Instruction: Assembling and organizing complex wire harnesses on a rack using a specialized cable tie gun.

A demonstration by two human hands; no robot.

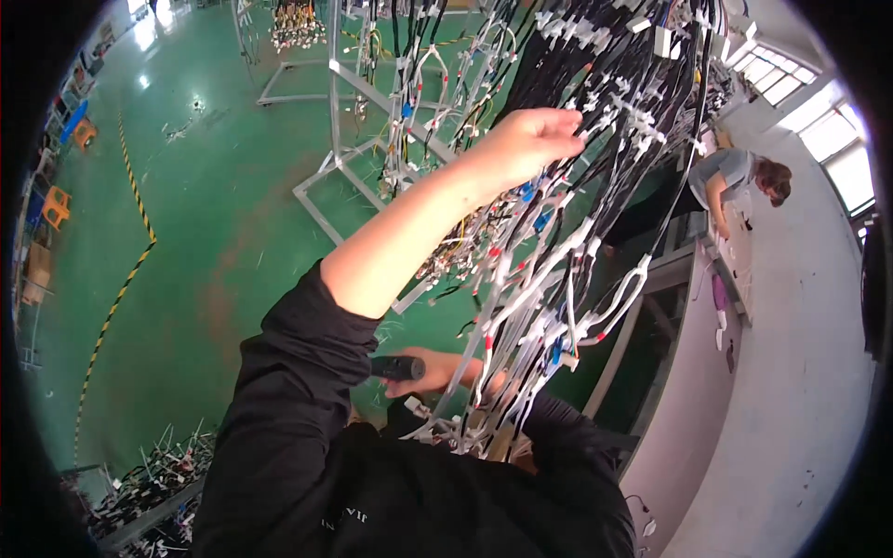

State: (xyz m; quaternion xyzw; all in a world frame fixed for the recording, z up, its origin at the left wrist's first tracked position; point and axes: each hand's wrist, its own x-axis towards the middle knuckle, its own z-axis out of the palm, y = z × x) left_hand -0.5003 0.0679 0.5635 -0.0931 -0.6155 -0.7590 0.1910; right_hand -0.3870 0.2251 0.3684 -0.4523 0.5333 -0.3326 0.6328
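Two bare hands of yours are at a hanging bundle of cables (pixel 575 237), which runs from the top of the view down toward your chest. Your left hand (pixel 535 144) reaches up to the bundle's near edge, thumb and fingers drawn toward each other; you cannot tell from here whether they pinch a strand. Lower down, partly behind the strands, your right hand (pixel 435 369) is closed around a dark cylindrical tool (pixel 400 367). White connectors (pixel 642 126) crowd the upper bundle, while pale branches with red and blue marks spread below.

Beyond your left forearm, more wires (pixel 409 112) hang by a metal frame (pixel 336 121) on the green floor (pixel 214 186). Yellow-and-black tape (pixel 153 243) crosses that floor, near an orange stool (pixel 57 206). To your right, a co-worker (pixel 739 181) leans over a desk (pixel 741 270). Another heap of cables (pixel 167 470) lies at lower left.
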